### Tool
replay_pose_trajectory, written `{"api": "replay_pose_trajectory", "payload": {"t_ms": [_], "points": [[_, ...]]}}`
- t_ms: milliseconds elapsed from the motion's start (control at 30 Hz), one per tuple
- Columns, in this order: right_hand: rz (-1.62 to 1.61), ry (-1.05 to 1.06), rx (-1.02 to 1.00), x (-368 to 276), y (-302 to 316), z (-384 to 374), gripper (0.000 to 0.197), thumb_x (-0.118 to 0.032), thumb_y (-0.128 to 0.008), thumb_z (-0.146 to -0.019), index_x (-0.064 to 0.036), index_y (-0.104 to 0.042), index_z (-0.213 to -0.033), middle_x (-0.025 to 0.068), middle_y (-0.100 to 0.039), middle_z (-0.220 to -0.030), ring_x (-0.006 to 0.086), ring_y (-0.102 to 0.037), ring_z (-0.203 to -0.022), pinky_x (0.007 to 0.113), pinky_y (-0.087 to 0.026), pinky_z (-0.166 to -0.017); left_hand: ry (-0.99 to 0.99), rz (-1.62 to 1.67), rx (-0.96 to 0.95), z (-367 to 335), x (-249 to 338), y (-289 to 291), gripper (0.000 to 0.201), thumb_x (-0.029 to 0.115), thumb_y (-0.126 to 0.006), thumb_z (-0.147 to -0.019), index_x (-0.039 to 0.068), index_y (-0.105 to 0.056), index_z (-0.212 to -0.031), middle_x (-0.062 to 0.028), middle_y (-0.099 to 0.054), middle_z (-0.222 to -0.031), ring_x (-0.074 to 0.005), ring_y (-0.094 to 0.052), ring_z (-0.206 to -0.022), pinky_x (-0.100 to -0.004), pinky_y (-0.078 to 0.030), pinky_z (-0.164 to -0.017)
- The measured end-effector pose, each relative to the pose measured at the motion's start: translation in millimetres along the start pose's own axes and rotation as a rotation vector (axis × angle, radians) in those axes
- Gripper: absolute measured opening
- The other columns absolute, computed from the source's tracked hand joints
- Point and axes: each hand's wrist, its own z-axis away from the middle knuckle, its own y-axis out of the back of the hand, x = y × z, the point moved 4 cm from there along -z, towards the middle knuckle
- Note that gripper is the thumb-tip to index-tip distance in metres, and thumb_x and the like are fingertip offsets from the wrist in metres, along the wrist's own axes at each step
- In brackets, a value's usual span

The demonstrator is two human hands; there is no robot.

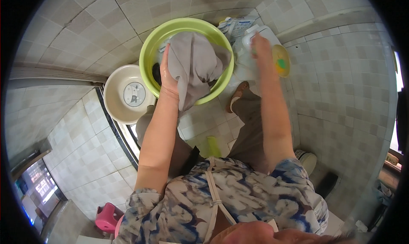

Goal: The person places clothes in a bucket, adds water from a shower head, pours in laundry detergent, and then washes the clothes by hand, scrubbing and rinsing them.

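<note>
A large yellow-green basin (148, 28) stands on the floor against the tiled wall. Over it my left hand (167, 71) is closed on a grey cloth (194, 58), whose folds hang over the near rim. Dark and pale pieces of fabric show inside the basin beneath it. To the right, my right hand (261, 46) is beside a white container (250, 38) with a rounded top. Motion smears its fingers, so whether it touches or grips the container does not show.
Left of the green basin sits a cream basin (111, 97) with a cow-face print. A yellow bowl (284, 52) holding something green stands at the right, and a printed plastic bag (235, 27) leans by the wall. A pink stool (107, 217) is at lower left.
</note>
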Motion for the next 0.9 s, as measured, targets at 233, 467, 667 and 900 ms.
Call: {"api": "replay_pose_trajectory", "payload": {"t_ms": [233, 467, 667, 900], "points": [[-0.268, -0.377, 0.040, 33, 96, 11, 0.035, -0.044, -0.055, -0.087, -0.0141, -0.051, -0.070, -0.0052, -0.035, -0.052, 0.0082, -0.034, -0.041, 0.023, -0.025, -0.036, 0.001, -0.016, 0.040, -10, 2, 13, 0.041, 0.033, -0.044, -0.092, 0.005, -0.053, -0.122, -0.0086, -0.055, -0.120, -0.0253, -0.051, -0.111, -0.0370, -0.038, -0.099], [-0.356, -0.357, -0.873, 24, -42, 123, 0.025, -0.019, -0.061, -0.082, -0.0076, -0.053, -0.103, -0.0031, -0.039, -0.062, 0.0088, -0.038, -0.050, 0.024, -0.031, -0.044, -0.096, 0.066, -0.056, -18, 15, 3, 0.045, 0.036, -0.039, -0.093, 0.007, -0.049, -0.126, -0.0097, -0.052, -0.125, -0.0281, -0.047, -0.115, -0.0389, -0.034, -0.102], [-0.033, -0.102, -0.758, 32, -126, 142, 0.009, -0.010, -0.057, -0.083, -0.0035, -0.053, -0.089, -0.0014, -0.040, -0.061, 0.0096, -0.039, -0.049, 0.025, -0.030, -0.044, -0.052, 0.083, -0.009, -13, 9, 1, 0.047, 0.039, -0.045, -0.090, 0.008, -0.050, -0.125, -0.0098, -0.052, -0.125, -0.0286, -0.050, -0.111, -0.0409, -0.038, -0.098], [0.045, 0.082, -0.581, 5, -60, 83, 0.022, -0.022, -0.059, -0.081, -0.0067, -0.060, -0.097, 0.0055, -0.057, -0.073, 0.0154, -0.054, -0.062, 0.029, -0.043, -0.055, 0.181, -0.334, 0.351, -29, -8, 56, 0.054, 0.018, -0.061, -0.082, 0.003, -0.041, -0.129, -0.0097, -0.052, -0.122, -0.0273, -0.054, -0.103, -0.0397, -0.048, -0.084]]}}
